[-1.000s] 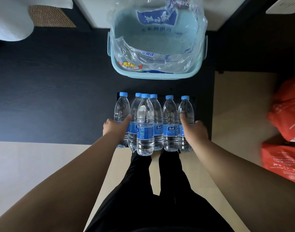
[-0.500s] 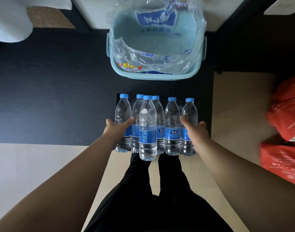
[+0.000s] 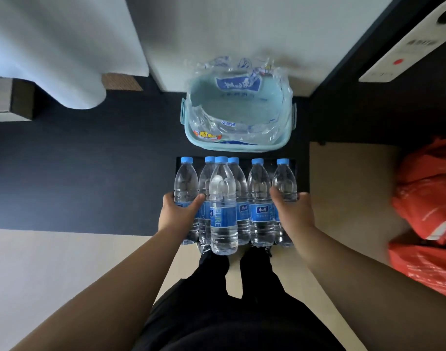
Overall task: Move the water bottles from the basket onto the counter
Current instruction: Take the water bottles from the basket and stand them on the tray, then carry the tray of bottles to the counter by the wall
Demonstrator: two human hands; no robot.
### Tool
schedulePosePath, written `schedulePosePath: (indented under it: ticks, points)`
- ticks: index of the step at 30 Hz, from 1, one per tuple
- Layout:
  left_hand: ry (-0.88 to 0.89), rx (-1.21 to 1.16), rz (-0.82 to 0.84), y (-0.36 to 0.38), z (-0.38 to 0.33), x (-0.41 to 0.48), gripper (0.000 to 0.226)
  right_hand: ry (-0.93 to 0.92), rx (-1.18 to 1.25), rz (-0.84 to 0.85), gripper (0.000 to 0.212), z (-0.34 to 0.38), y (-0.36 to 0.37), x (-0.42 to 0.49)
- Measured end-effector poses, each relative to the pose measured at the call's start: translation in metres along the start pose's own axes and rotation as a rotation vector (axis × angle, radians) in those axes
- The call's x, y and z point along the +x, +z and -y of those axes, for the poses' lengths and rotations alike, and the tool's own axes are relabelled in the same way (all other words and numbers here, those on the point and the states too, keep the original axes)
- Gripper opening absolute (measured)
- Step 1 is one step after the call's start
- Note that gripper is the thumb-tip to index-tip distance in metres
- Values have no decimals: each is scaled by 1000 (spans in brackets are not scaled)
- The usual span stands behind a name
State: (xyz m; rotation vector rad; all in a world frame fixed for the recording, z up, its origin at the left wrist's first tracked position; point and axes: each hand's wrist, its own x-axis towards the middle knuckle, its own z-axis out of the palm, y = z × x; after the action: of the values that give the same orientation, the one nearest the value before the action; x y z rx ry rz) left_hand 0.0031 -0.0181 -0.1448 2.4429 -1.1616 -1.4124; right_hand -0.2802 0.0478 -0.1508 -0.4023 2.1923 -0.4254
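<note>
1. Your left hand (image 3: 178,214) is wrapped round the leftmost bottle (image 3: 186,181), with the thumb across its front. Your right hand (image 3: 292,214) grips the rightmost bottle (image 3: 284,181) the same way. The hands are well apart, one at each end of the row.
2. The six water bottles (image 3: 259,198) stand upright along the near edge of the counter (image 3: 77,178), close to its near right corner. Holding both ends probably squeezes the row together and keeps it from tipping off that edge (this is a judgement, not an observation).
3. The front bottle (image 3: 223,198) stands nearest you, touching the row but out of line. It would be the one to nudge back.
4. Behind the row, toward the far edge, sits the basket (image 3: 242,147). It holds only crumpled plastic wrap (image 3: 211,122). No bottle shows inside, so the transfer appears complete.
5. Beyond the counter's right edge, red bags (image 3: 429,198) lie on the floor.
</note>
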Motion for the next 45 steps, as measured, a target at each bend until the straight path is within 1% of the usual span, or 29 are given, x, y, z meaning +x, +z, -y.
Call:
schedulePosePath:
  ticks: [2,7,12,15,19,22,24,28,32,37,40,43,45]
  points:
    - [25,4,-26,-14,-6,-5,108,-37,-36,14,110,8,-5,-10]
    - [65,-28,-52,-51,-19,-18,105,-149,-40,16,107,27,-13,-42]
    - [112,-57,-58,-85,-25,-35,99,-259,-51,38,116,47,-20,-71]
    - [142,-66,-71,-104,-22,-43,100,-316,-103,41,113,60,-24,-85]
    - [166,-93,-108,-126,-15,-58,98,-379,-107,28,109,75,-25,-103]
    - [186,-127,-149,-139,-11,-70,96,-441,-117,28,103,86,-27,-115]
    - [189,-152,-183,-145,-9,-79,93,-478,-132,35,104,94,-29,-120]
    - [158,-211,-230,-150,0,-97,91,-530,-216,76,101,108,-32,-121]
    - [95,-259,-291,-152,18,-116,96,-605,-247,119,100,114,-31,-123]
    - [58,-390,-337,-154,46,-140,101,-662,-283,198,95,117,-22,-136]
    - [29,-432,-357,-158,64,-150,99,-721,-323,243,94,124,-15,-147]
    - [20,-499,-407,-165,82,-156,103,-768,-383,290,97,133,-2,-161]
    - [11,-532,-425,-171,93,-162,97,-795,-419,310,100,139,10,-172]
